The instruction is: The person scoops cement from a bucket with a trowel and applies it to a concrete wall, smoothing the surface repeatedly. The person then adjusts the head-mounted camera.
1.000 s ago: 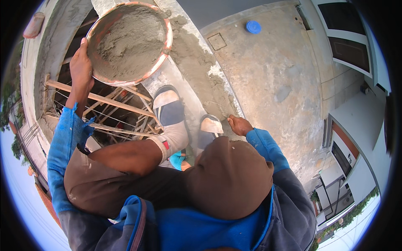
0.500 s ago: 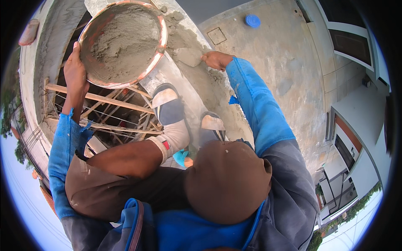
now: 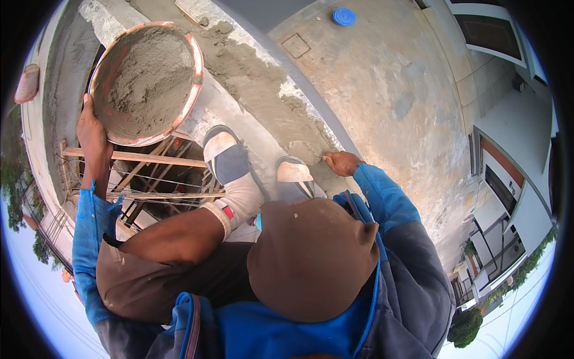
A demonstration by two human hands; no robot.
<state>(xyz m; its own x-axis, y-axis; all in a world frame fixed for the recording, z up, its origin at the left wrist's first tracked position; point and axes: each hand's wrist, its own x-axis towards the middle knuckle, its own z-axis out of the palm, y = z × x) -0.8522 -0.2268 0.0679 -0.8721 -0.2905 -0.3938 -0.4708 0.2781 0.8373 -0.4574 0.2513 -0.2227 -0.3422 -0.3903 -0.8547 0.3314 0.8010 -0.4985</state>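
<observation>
Left hand [image 3: 94, 139] clamped on rim of round orange pan [image 3: 145, 81], fingers wrapped over near edge, pan full of grey mortar [image 3: 149, 75] and propped on concrete ledge [image 3: 239, 102]. Right hand [image 3: 342, 163] closed around small tool, mostly hidden, pressed against fresh mortar patch [image 3: 302, 149] on ledge edge, just beside right shoe [image 3: 294, 173]. Left shoe [image 3: 224, 157] planted on ledge between pan and patch. Wooden scaffold poles [image 3: 149, 158] below pan.
</observation>
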